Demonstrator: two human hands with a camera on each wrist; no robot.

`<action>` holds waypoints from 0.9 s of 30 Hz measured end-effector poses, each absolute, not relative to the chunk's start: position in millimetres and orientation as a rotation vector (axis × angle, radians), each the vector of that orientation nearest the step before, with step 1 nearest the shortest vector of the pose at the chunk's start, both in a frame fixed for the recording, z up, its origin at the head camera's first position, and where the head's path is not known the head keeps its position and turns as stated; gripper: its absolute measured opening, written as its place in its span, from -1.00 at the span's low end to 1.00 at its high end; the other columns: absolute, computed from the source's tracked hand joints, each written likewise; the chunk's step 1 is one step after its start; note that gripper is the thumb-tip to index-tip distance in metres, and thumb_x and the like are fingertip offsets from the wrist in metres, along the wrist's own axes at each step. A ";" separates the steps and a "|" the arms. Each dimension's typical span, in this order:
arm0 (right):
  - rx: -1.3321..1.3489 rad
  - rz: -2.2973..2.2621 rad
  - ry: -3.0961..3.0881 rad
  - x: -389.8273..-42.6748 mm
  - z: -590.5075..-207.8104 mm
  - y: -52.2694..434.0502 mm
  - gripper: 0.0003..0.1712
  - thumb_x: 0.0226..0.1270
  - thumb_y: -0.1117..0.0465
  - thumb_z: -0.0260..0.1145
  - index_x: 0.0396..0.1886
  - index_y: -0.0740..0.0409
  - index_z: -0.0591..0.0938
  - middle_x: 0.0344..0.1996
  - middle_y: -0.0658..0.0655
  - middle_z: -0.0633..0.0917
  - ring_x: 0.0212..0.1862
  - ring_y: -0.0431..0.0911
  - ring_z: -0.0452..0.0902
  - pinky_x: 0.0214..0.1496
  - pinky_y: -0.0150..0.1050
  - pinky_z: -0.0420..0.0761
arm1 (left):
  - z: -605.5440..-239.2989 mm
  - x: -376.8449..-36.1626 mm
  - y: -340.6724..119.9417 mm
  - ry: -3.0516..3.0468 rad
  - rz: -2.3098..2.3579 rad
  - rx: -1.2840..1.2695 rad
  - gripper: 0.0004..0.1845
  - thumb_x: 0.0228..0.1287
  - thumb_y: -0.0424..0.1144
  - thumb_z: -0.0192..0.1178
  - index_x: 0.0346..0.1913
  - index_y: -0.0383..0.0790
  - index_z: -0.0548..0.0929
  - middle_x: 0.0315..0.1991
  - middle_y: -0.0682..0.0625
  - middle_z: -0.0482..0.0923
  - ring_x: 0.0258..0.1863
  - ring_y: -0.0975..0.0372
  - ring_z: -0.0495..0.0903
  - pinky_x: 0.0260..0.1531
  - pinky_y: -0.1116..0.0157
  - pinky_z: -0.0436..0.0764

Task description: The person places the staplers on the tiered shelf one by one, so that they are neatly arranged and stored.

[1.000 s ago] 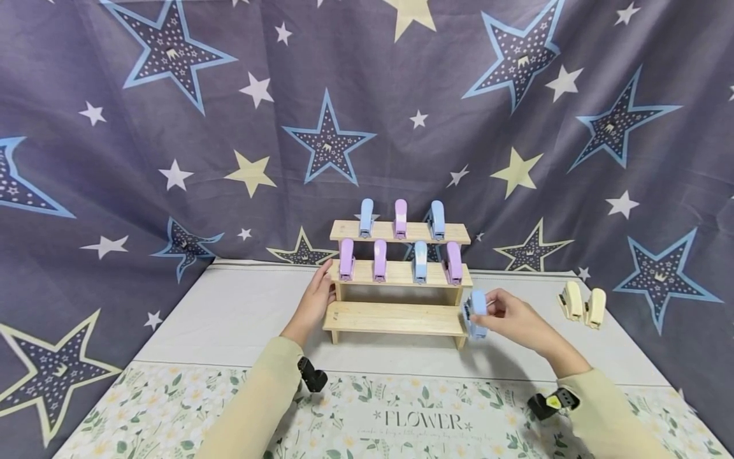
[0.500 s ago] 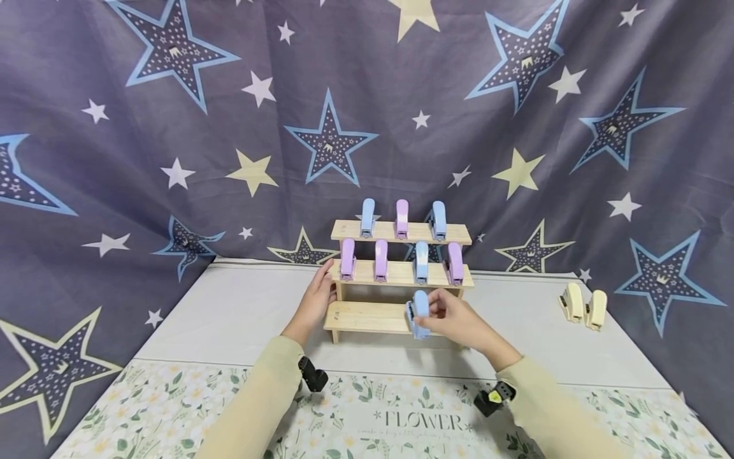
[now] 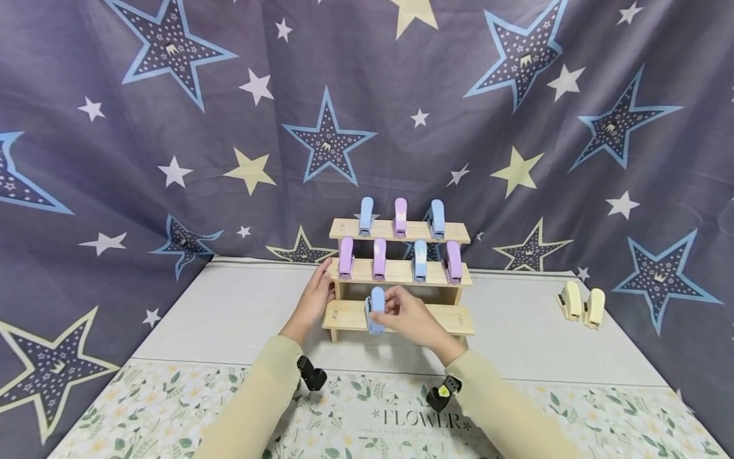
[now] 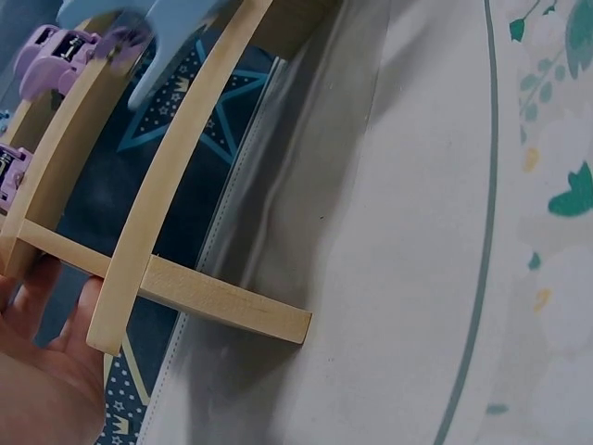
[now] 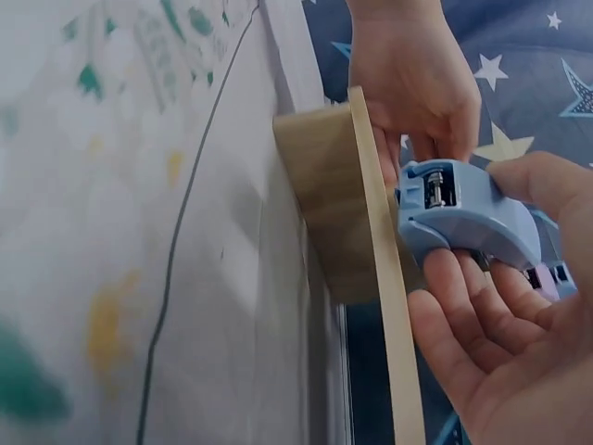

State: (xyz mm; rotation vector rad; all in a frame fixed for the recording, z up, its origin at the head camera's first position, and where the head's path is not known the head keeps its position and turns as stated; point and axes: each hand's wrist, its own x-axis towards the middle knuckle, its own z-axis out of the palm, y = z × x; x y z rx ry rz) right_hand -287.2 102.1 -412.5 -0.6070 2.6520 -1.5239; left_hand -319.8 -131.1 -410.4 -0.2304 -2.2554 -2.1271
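A light blue mini stapler [image 3: 375,309] is held upright by my right hand [image 3: 410,317], just over the left part of the bottom shelf [image 3: 436,312]. In the right wrist view my thumb lies on one side of the stapler [image 5: 477,209] and my fingers [image 5: 463,315] on the other. Whether its base touches the shelf I cannot tell. My left hand [image 3: 314,298] grips the left end of the three-tier wooden rack [image 3: 395,272] at the middle shelf. Its fingertips go behind the wood [image 4: 120,287] in the left wrist view.
Blue and purple staplers [image 3: 400,218] line the top shelf. More purple and blue staplers [image 3: 380,260] stand along the middle shelf. Two cream staplers [image 3: 594,308] stand on the table at the right. A star-patterned cloth [image 3: 229,127] hangs behind, and a flower-print mat [image 3: 172,408] lies in front.
My right hand has carried the blue stapler leftward, from beside the rack's right end to the left part of the bottom shelf. The left hand has stayed on the rack.
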 end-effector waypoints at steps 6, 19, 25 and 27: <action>-0.602 -1.558 2.661 -292.0 -415.2 81.0 -0.54 0.23 0.03 0.51 -0.04 0.14 0.52 -0.30 0.02 0.63 -0.29 -0.11 0.52 -0.29 -0.26 0.59 | -428.4 -332.9 -131.7 -2.240 -2.103 -0.228 -0.47 0.67 -0.25 -0.37 0.60 -0.22 0.02 0.51 -0.40 0.05 0.41 -0.27 0.20 0.39 -0.11 0.29; -0.517 -1.616 2.727 -298.4 -423.5 60.6 -0.50 0.29 -0.02 0.47 -0.02 0.22 0.54 -0.36 0.04 0.63 -0.35 -0.14 0.53 -0.34 -0.29 0.61 | -430.8 -334.5 -131.0 -2.257 -2.055 -0.218 -0.47 0.67 -0.20 -0.35 0.60 -0.14 0.06 0.51 -0.36 0.07 0.39 -0.25 0.25 0.37 -0.07 0.34; -0.491 -1.609 2.729 -298.9 -423.9 59.1 -0.49 0.30 -0.04 0.46 0.01 0.22 0.54 -0.36 0.02 0.64 -0.35 -0.14 0.54 -0.34 -0.28 0.60 | -429.7 -332.7 -131.1 -2.275 -2.051 -0.202 -0.46 0.67 -0.19 -0.36 0.61 -0.11 0.05 0.52 -0.34 0.08 0.39 -0.23 0.26 0.37 -0.06 0.35; -0.487 -1.609 2.731 -299.3 -424.3 58.8 -0.49 0.30 -0.04 0.46 0.01 0.21 0.55 -0.36 0.02 0.64 -0.35 -0.15 0.54 -0.34 -0.28 0.60 | -429.5 -331.9 -130.9 -2.275 -2.051 -0.201 -0.46 0.67 -0.19 -0.36 0.61 -0.11 0.05 0.51 -0.34 0.08 0.39 -0.23 0.27 0.37 -0.06 0.35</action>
